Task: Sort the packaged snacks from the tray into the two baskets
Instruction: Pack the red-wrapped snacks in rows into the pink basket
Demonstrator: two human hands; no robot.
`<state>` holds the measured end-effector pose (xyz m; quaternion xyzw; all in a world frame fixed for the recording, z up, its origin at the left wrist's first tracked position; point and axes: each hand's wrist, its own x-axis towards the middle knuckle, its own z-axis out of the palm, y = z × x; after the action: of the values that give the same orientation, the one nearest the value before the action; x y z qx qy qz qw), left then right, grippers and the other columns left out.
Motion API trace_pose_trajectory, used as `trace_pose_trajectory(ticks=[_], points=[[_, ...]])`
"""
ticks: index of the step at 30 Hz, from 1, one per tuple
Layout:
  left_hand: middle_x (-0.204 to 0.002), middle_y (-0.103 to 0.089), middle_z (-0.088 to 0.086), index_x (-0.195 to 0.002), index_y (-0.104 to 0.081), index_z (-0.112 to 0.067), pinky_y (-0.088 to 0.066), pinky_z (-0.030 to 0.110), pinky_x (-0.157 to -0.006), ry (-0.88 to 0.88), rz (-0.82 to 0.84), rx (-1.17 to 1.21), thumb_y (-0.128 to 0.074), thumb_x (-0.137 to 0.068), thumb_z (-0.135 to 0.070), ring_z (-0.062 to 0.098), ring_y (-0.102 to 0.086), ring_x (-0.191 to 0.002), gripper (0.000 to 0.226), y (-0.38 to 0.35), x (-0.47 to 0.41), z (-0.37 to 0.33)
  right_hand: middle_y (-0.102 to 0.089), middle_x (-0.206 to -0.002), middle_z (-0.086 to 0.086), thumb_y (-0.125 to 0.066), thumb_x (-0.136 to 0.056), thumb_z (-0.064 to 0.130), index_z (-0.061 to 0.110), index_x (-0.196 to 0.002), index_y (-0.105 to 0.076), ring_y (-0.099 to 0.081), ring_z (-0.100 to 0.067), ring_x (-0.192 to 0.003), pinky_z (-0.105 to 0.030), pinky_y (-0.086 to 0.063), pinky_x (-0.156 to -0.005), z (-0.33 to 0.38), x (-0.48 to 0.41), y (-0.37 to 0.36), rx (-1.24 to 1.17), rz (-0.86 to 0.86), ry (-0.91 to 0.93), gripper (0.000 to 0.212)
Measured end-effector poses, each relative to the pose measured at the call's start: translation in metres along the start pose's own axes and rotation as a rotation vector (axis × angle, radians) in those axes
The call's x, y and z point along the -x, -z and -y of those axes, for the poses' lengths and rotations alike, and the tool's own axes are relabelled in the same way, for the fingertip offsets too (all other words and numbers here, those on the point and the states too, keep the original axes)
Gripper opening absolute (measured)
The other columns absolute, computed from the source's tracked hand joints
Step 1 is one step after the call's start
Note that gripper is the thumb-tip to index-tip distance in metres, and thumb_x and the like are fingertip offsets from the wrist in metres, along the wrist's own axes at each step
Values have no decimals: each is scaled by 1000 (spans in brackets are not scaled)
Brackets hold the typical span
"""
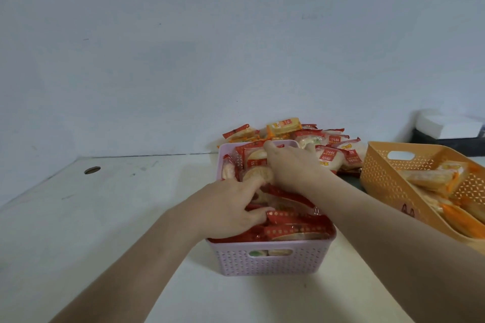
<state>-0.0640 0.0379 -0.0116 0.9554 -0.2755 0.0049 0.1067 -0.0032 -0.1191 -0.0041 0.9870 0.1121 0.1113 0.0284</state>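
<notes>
My left hand [231, 207] is clamped down on the red-wrapped snack packets [288, 228] heaped over the rim of the lilac perforated plastic basket [267, 262], with loads of open white tabletop [105, 217] to its left. My right hand [291, 168] curls round one packet at the far rim. The loose snack pile [330, 144] sits just behind. The orange perforated plastic basket [380, 173] is near on the right, with only a narrow gap.
</notes>
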Motion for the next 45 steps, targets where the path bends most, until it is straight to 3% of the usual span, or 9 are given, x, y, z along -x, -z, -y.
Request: trace_pose_trajectory(ticks=[4,10,15,18,24,34,38,41,45], points=[[-115,-69,-9,-123,-42,-38,-52,41,-85,-16,-4,-71,-38,-87,-59,17,-63,-105,42,-9,-5,3,-67,-107,-4,-58,-84,15,17,-131,-37,-59,-32,-105,-56,-30,-103,-2,0,-2,-161,-77,-2,52],[-94,-62,-1,-94,-56,-43,-49,33,-73,-3,-195,73,-29,-85,-70,15,-59,-83,39,-12,-6,14,-62,-114,-8,-56,-85,13,12,-132,-50,-58,-26,-104,-31,-45,-79,-20,6,27,-523,-85,76,47],[-81,-57,2,-60,-48,-41,-40,31,-62,25,-190,-11,-5,-74,-80,16,-55,-71,60,-13,-9,13,-63,-121,-1,-50,-94,35,21,-123,-61,-59,-21,-106,-32,-48,-89,-18,39,45,-329,296,173,34],[-74,-62,-1,-65,-47,-28,-40,32,-59,18,-210,-110,-9,-83,-70,18,-58,-71,60,-12,-7,9,-61,-123,3,-35,-99,33,24,-114,-55,-56,-24,-111,-49,-35,-98,-8,51,30,-180,353,157,27],[-85,-67,-1,-81,-55,-25,-33,31,-59,10,-272,-277,-24,-97,-52,21,-61,-81,44,-10,-4,2,-65,-89,4,-25,-101,29,22,-90,-37,-64,-25,-84,-48,-30,-91,6,82,-6,-97,-143,165,18],[-64,-46,-6,-62,-50,-23,-33,30,-61,87,-97,-246,-24,-97,-49,15,-50,-69,51,-2,-5,3,-64,-89,8,-24,-104,39,24,-97,-51,-60,-19,-84,-40,-27,-85,-9,67,-4,-147,-101,402,32],[-70,-56,-7,-60,-58,-29,-38,27,-61,163,-175,71,-31,-96,-53,8,-54,-67,51,6,0,10,-59,-86,10,-30,-102,41,25,-88,-50,-58,-17,-89,-36,-31,-88,-11,63,1,-376,-6,316,29],[-85,-64,-2,-87,-69,-21,-46,31,-73,225,-392,-344,-39,-97,-35,15,-57,-83,34,17,-10,22,-64,-101,3,-40,-98,24,21,-104,-59,-60,-19,-92,-40,-49,-81,-13,50,8,-488,-120,210,21],[-106,-56,7,-102,-66,-16,-39,36,-85,416,-219,-640,-44,-94,-37,25,-48,-104,31,21,-26,27,-59,-122,-8,-42,-96,20,18,-132,-45,-53,-29,-111,-39,-45,-89,-10,18,9,-419,-182,103,36]])
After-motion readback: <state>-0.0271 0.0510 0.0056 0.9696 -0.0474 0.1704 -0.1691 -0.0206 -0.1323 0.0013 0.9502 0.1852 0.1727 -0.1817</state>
